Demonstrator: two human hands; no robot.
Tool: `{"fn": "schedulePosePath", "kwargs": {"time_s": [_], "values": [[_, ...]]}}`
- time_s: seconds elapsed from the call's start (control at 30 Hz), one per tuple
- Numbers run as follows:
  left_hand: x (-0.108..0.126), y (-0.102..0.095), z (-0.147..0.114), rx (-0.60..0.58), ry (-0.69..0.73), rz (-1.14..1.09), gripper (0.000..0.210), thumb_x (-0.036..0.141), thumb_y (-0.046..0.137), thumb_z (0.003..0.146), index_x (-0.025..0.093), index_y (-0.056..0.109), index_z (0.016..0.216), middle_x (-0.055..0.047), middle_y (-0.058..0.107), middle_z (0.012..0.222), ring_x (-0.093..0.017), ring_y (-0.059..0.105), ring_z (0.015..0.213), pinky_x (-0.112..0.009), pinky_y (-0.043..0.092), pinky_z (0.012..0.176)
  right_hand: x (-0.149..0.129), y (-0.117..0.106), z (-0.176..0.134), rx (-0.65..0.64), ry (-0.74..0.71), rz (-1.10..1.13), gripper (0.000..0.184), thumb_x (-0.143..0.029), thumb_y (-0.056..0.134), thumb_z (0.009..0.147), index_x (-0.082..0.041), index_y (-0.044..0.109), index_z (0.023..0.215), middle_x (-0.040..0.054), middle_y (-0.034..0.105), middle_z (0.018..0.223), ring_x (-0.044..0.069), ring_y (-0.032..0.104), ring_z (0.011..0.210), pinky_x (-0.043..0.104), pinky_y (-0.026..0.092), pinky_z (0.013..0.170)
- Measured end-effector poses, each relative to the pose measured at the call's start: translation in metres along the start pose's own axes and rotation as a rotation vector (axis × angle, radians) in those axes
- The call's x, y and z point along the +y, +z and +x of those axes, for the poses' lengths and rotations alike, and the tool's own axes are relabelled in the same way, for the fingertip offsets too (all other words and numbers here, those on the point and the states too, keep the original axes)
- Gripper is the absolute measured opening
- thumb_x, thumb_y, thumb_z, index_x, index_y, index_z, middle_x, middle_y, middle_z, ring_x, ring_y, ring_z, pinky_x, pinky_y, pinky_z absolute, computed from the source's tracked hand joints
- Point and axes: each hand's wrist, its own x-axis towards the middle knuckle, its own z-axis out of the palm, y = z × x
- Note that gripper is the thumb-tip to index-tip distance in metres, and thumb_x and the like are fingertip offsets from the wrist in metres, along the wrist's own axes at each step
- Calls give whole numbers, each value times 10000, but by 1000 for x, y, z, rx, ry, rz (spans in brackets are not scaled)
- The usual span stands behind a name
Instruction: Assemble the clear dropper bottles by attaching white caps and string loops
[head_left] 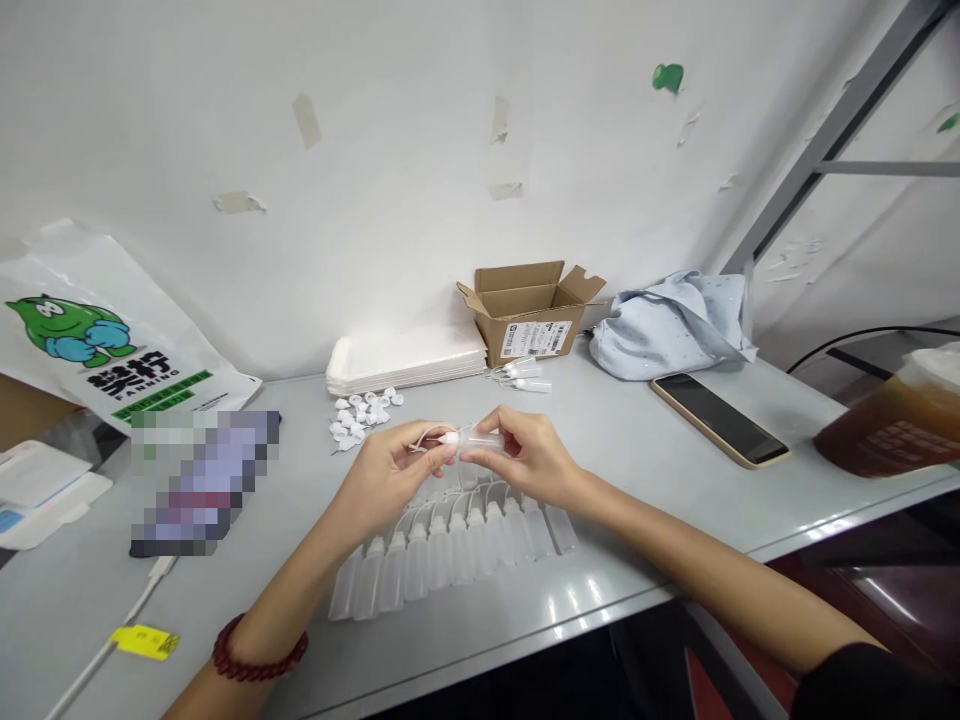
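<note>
Between my hands is a small translucent squeeze bottle [480,440], lying level above the table. The fingers of my right hand [529,455] are wrapped round its body. My left hand [397,465] pinches the white cap [449,440] at the bottle's neck, and a thin white strap loops near the fingers. Below my hands lies a row of similar bottles [416,565], side by side, most with white tops and thin straps. Part of that row is hidden behind my hands. Loose white caps [356,415] sit in a pile beyond my left hand.
Behind stand stacked white foam trays [409,358] and an open cardboard box [525,325], with a few capped bottles [527,375] before it. To the right are a light blue cloth [667,325], a phone [720,415] and a drink cup [892,425]. A printed bag [112,330] and cable [135,605] lie left.
</note>
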Motion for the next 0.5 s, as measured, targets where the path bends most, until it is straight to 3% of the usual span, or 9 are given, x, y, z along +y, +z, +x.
{"fn": "schedulePosePath", "kwargs": {"time_s": [0.2,0.27,0.4,0.5], "values": [[-5,1,0,-85,-123,7,392,463,447,884,175,590,659,-6,612,583,-143,594,550,-263,494,580,4,4,-3,51,-222,-95,338,-499,506,888,-166,537,844,39,636,721,82,459,489,211,358,483],[-5,0,-2,-111,-110,-3,344,441,464,882,177,601,708,-1,610,596,-146,601,577,-262,491,596,4,4,-3,66,-272,-112,311,-466,501,902,-161,538,854,48,644,736,85,481,495,214,370,490],[-2,0,-4,-37,-35,-20,208,377,565,831,191,627,899,-8,649,757,-154,623,695,-270,509,679,4,1,-2,91,-266,-92,297,-446,550,882,-150,548,851,22,626,676,82,500,486,212,366,481],[0,0,-3,-10,-29,-34,219,385,572,828,191,638,904,-21,667,826,-159,629,732,-273,514,707,3,0,0,107,-275,-89,293,-443,574,868,-151,546,848,26,643,702,70,470,458,209,365,468]]}}
